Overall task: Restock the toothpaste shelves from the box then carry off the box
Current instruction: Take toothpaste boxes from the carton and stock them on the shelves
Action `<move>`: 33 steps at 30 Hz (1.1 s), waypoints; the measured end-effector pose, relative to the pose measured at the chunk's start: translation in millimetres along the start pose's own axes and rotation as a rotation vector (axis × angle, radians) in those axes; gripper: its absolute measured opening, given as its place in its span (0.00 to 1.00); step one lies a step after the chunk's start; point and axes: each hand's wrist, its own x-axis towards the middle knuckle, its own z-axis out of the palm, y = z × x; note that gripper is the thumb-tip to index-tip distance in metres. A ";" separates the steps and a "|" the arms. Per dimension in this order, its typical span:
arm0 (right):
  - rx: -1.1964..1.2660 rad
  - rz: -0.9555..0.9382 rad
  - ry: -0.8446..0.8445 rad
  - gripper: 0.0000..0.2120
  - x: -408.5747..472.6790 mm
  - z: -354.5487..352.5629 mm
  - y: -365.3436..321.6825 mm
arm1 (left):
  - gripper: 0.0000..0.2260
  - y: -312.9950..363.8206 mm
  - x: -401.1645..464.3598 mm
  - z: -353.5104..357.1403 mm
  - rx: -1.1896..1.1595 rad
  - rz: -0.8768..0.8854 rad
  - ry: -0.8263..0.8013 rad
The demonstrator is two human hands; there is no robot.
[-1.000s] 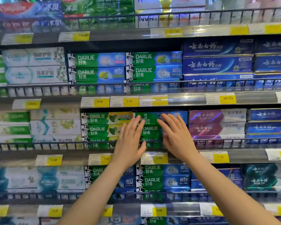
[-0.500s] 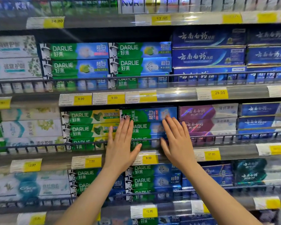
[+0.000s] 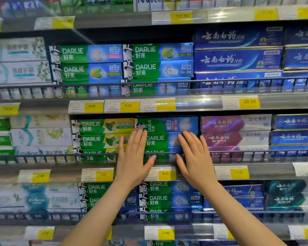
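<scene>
Shelving (image 3: 194, 102) fills the view; the green-blue Darlie stack (image 3: 167, 137) lies behind the wire rail, long axis left to right. Left hand (image 3: 133, 158) and right hand (image 3: 194, 157), flat and empty, press its two ends, equally near, so squaring it looks likely.

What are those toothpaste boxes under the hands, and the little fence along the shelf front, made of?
The green-and-blue Darlie boxes look like glossy printed cardboard: sharp folded edges and a soft sheen. The shelf fence appears to be dark coated metal wire, with thin straight bars and evenly spaced uprights, though plastic cannot be ruled out.
</scene>
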 end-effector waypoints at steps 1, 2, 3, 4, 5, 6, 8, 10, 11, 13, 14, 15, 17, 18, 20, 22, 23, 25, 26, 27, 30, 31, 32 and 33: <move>0.015 -0.027 0.007 0.25 1.1 -0.7 -3.7 | 0.32 -4.8 2.8 -5.7 -0.008 -0.013 0.026; 0.028 -0.058 0.012 0.25 2.8 -1.1 -8.3 | 0.30 -12.3 6.7 -11.9 -0.005 -0.027 0.050; 0.037 -0.090 0.015 0.26 4.9 -1.0 -13.2 | 0.29 -22.0 11.1 -18.1 0.005 -0.040 0.070; 0.043 -0.118 0.018 0.26 7.8 -0.4 -18.8 | 0.29 -33.5 15.9 -23.9 0.018 -0.054 0.079; 0.047 -0.138 0.019 0.26 11.4 0.6 -24.9 | 0.28 -45.3 20.9 -29.3 0.029 -0.070 0.074; 0.049 -0.150 0.019 0.25 15.5 1.9 -31.0 | 0.29 -56.6 26.5 -34.3 0.042 -0.082 0.061; 0.052 -0.154 0.023 0.25 24.6 6.0 -43.5 | 0.29 -76.1 38.6 -41.9 0.082 -0.075 0.032; 0.046 -0.147 0.034 0.26 33.9 11.2 -54.6 | 0.30 -88.8 48.1 -46.3 0.109 -0.059 -0.022; 0.041 -0.140 0.041 0.26 38.0 14.3 -59.0 | 0.31 -93.1 51.0 -46.6 0.113 -0.054 -0.054; 0.035 -0.116 0.057 0.25 44.0 18.7 -66.9 | 0.33 -99.1 53.3 -44.5 0.110 -0.047 -0.080; 0.033 -0.102 0.067 0.25 45.7 20.2 -70.8 | 0.33 -101.3 53.5 -43.1 0.103 -0.041 -0.079; 0.029 -0.091 0.077 0.25 46.2 21.6 -74.2 | 0.33 -102.7 53.2 -42.2 0.095 -0.035 -0.078; 0.017 -0.077 0.094 0.25 46.5 24.2 -79.0 | 0.33 -105.0 53.9 -40.7 0.085 -0.024 -0.062; 0.013 -0.073 0.097 0.24 46.8 25.2 -80.4 | 0.33 -105.8 54.6 -40.0 0.083 -0.020 -0.050; 0.006 -0.065 0.089 0.24 47.1 26.8 -82.2 | 0.33 -106.6 54.9 -39.3 0.082 -0.019 -0.044; -0.001 -0.053 0.075 0.25 47.2 27.3 -83.6 | 0.32 -106.5 55.1 -38.1 0.076 -0.028 -0.063; -0.001 -0.047 0.068 0.25 47.1 27.4 -84.3 | 0.32 -106.3 55.5 -37.6 0.070 -0.028 -0.073; 0.000 -0.035 0.057 0.24 45.5 27.2 -85.1 | 0.32 -106.5 55.3 -37.9 0.065 -0.028 -0.085; 0.002 -0.032 0.051 0.24 44.4 26.7 -85.3 | 0.33 -106.4 55.6 -39.1 0.070 -0.026 -0.087; 0.004 -0.029 0.049 0.24 43.2 25.6 -85.1 | 0.33 -106.7 55.5 -40.2 0.077 -0.024 -0.086; 0.007 -0.010 0.064 0.24 37.2 20.3 -79.5 | 0.36 -103.2 51.0 -40.3 0.051 0.010 0.015; 0.005 0.003 0.071 0.23 34.0 18.0 -75.3 | 0.35 -98.8 48.1 -37.8 0.031 0.062 0.073; -0.002 0.017 0.073 0.23 30.0 15.2 -69.7 | 0.33 -92.0 45.3 -34.6 0.008 0.131 0.128; -0.013 0.030 0.073 0.23 25.2 11.9 -63.0 | 0.31 -82.4 42.6 -31.0 -0.017 0.206 0.165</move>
